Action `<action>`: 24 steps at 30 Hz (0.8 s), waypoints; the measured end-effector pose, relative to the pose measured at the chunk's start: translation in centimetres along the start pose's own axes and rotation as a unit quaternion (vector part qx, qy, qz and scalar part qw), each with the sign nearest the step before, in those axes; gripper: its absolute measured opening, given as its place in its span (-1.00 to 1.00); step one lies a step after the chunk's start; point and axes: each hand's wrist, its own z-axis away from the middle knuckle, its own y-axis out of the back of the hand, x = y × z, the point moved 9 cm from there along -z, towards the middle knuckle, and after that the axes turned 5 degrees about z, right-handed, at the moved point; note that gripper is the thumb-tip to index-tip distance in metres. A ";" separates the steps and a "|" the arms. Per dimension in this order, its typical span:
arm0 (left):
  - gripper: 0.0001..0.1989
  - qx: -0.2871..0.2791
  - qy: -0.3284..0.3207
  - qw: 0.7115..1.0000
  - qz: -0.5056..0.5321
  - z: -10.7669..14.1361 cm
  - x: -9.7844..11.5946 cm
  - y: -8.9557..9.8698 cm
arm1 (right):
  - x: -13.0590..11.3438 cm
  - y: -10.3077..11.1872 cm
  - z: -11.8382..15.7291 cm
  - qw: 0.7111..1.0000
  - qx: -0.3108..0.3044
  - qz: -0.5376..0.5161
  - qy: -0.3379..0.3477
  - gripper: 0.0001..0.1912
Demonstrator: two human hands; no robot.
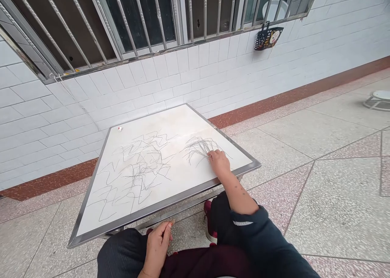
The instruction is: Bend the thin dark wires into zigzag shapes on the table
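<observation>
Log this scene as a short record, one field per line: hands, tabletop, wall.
Right hand: at the near-right side of the bunched dark strands; grip unclear
Left hand: above the lap, near the table's front edge; grip unclear
Tabletop: white, metal-rimmed; loose dark strands spread across its left part
Wall: white tiles, barred window, hanging patterned bag

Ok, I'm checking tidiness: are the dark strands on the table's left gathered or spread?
Spread: these strands lie scattered, white tabletop showing between them, unlike the denser bunch at the right hand.
</observation>
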 end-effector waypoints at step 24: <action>-0.60 -0.002 0.008 1.000 -0.005 0.0 -0.1 -0.2 | -0.3 -0.6 -1.3 0.999 0.023 -0.016 0.016 -0.84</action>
